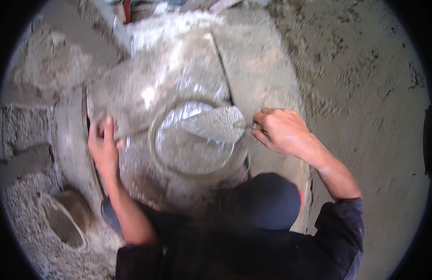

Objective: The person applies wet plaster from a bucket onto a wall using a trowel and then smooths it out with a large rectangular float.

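Observation:
My right hand is closed round the handle of a pointed trowel. Its grey, wet-looking blade points left over a round mould, whose rim encircles a smooth, wet grey surface like mortar. Whether the blade touches that surface, I cannot tell. To the left of the mould, my left hand is held apart from it with nothing in it, fingers spread and partly bent, near the edge of the worn work board.
At the lower left a mortar-crusted bucket lies tilted on rough, cement-covered ground. A dark gap splits the board beyond the mould. Rough grey ground stretches along the right. My bent knee is close to the mould's near side.

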Tool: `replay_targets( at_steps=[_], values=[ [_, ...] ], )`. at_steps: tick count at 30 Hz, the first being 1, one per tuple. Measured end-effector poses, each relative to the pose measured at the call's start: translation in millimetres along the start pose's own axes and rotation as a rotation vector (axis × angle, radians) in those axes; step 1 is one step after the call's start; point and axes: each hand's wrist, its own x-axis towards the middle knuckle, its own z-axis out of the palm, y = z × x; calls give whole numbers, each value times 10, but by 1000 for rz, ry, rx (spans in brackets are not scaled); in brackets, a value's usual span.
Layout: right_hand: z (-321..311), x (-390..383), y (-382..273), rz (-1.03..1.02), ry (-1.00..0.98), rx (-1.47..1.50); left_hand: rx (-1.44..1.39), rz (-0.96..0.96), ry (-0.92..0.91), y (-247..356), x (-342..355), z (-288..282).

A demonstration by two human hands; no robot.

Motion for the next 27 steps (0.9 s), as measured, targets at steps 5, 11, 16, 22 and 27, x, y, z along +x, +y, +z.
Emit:
replay_targets(
  at_steps=[5,11,16,22,27],
  values=[
    [1154,-120,-637,-147,-127,-226,-119,20,-110,129,-139,92],
    [943,-270,-736,99,-275,218,-162,30,-18,143,-232,-414],
    [827,-311,-502,32,65,266,-104,56,16,199,-179,-435],
    [279,214,-409,-117,175,470,0,34,86,-173,-55,-524],
    [-372,460,830,302,-142,1116,25,41,102,36,-78,-383]
  ],
)
